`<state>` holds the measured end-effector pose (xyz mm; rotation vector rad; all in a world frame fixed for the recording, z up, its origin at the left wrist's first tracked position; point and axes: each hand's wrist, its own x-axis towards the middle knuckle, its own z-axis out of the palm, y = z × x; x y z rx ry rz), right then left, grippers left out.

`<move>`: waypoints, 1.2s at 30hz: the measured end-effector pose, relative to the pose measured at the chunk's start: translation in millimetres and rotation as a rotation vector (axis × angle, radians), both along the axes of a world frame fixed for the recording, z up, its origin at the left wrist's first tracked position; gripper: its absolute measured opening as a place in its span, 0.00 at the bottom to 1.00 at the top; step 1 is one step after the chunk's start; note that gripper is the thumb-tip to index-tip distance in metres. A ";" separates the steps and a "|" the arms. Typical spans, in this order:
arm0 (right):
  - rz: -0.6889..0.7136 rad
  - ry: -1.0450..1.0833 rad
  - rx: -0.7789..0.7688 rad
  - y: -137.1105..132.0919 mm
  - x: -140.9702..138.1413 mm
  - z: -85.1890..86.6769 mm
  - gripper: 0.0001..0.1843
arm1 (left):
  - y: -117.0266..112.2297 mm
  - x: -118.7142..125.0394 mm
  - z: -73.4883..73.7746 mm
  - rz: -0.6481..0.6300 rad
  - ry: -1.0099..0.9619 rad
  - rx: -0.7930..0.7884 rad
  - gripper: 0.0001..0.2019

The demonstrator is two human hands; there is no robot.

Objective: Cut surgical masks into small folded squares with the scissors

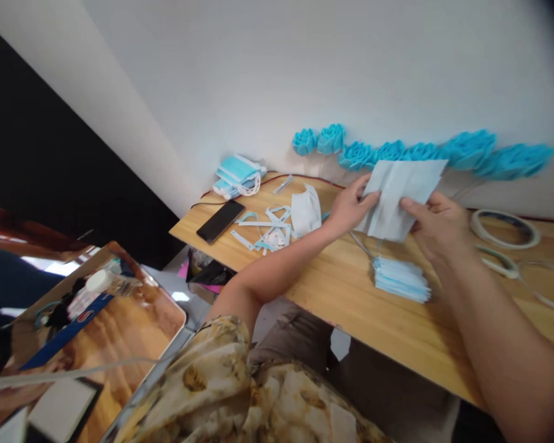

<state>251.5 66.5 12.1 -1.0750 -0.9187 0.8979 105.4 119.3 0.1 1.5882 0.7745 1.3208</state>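
Sheet [397, 215] is hanging over the desk [332, 289], L hand [351, 206] & R hand [441, 227] pinching its sides, w/ blue flowers [390, 151] by the wall [240, 80] looking done & the pile [401, 280] & masks [239, 174] looking not yet used.

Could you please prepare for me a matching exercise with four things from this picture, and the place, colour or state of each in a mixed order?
Column 1
1. phone
2. flowers
3. pale sheet
4. light blue stack

Column 2
A. held by the left hand and the right hand
B. on the table, below the sheet in the picture
C. black, lying flat
D. bright blue, in a row along the wall

Pairs: 1-C; 2-D; 3-A; 4-B
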 end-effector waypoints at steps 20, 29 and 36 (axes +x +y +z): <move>0.141 0.041 0.016 -5.2 0.4 4.0 0.32 | -8.5 -0.1 0.5 -0.089 -0.176 -0.068 0.40; 0.166 0.014 0.052 -6.1 2.1 5.0 0.32 | -3.6 -3.8 -2.1 0.016 -0.116 -0.035 0.33; 0.165 -0.004 0.079 -1.9 3.0 -0.3 0.29 | -2.9 -4.2 -5.4 -0.014 -0.131 0.028 0.34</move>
